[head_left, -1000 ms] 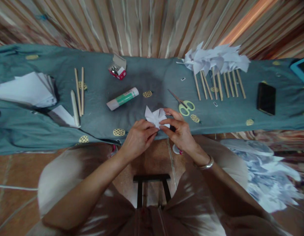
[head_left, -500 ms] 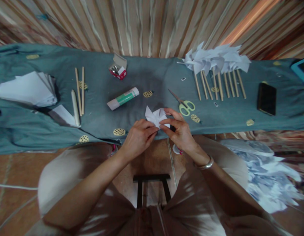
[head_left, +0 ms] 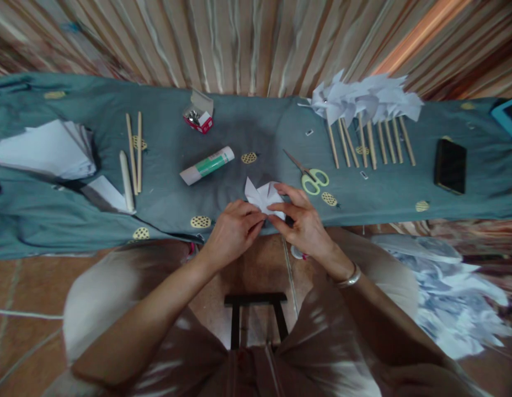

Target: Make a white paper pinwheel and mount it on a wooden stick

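You have a white paper piece point(head_left: 259, 193) part folded at the near edge of the worktop point(head_left: 264, 132), about midway along it. Its blades stand out on the far side, one pointed corner rising free to the left, and it carries no stick, so it looks only partly made up. Toward the far right edge, a row of paper pinwheels point(head_left: 367, 102) lies finished on sticks. Left over on the left side are a stack of paper point(head_left: 43, 151) near the left end and two bare sticks point(head_left: 139, 151); the open box point(head_left: 203, 124) near the far edge seems to hold small metal pins.

Your left hand point(head_left: 234, 229) comes in from the near left, thumb and forefinger together at the paper's near corner. Your right hand point(head_left: 303, 220) lies across the right side of the piece, fingers bent, gripping it between thumb and fingers, with the forefinger reaching to its far right corner. The fingertips are small and soft in this view, so exactly where the left pinch bites is hard to judge. Both wrists sit just off the near edge. The scissors point(head_left: 309, 177) lie just beyond your right hand, the glue stick point(head_left: 208, 165) farther off beyond the left.
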Demonstrator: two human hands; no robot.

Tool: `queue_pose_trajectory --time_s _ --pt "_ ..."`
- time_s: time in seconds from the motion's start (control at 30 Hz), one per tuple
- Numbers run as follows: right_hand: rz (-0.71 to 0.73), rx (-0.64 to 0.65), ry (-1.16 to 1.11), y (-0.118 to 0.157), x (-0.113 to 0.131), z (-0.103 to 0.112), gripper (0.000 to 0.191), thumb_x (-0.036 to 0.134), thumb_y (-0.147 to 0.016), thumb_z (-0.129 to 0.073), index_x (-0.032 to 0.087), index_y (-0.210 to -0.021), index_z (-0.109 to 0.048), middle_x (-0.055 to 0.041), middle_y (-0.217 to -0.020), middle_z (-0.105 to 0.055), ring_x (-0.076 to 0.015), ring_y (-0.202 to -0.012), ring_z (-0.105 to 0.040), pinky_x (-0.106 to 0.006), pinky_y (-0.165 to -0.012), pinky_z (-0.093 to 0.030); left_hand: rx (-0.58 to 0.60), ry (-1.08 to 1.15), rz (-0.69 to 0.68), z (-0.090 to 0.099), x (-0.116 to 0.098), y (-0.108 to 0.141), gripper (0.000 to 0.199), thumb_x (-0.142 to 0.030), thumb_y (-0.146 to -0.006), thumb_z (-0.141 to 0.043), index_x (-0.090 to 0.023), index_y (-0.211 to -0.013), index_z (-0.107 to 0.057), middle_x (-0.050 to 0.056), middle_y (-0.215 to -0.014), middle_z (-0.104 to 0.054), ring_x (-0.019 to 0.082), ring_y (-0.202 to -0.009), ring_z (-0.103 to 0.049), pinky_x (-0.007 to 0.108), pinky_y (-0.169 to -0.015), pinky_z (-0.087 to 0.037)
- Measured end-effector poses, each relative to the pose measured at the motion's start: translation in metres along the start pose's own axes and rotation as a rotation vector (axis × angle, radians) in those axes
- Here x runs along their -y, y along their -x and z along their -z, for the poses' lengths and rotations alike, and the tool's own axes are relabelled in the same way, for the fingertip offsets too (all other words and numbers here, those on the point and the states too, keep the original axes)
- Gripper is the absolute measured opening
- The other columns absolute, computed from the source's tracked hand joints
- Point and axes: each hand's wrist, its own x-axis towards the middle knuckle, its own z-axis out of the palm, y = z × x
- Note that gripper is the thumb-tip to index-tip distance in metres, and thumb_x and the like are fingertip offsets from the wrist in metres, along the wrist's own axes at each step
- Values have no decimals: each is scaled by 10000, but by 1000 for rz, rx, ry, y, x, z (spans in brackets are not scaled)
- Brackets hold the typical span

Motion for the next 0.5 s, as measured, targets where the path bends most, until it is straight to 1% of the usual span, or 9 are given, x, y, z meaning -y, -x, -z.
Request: queue_pose_trajectory --time_s 0.1,0.27,0.5 --pt "38 10 23 0 1 2 159 241 -875 -613 189 -978 -722 -140 -1358 -573 -282 -1251 -543 -491 -1054 -462 -4 -3 1 0 0 0 184 -196 -933 -544 -143 -952 -719 75 -905 -716 204 -843 -616 342 -762 -503" --pt "40 21 37 0 2 2 186 267 -886 -599 179 -994 -722 -148 -1378 -563 -293 -1277 -524 -500 -1064 -449 -15 -10 6 0 0 0 169 -189 -926 -553 -148 -943 -716 66 -903 -718 202 -840 -625 340 -764 -508" --pt "41 32 55 1 3 1 228 230 -889 -558 207 -1062 -705 -125 -1407 -541 -283 -1298 -510 -523 -1078 -436 9 -14 19 1 -1 -1 170 -187 -922 -555 -155 -950 -720 62 -901 -716 201 -839 -624 340 -769 -510"
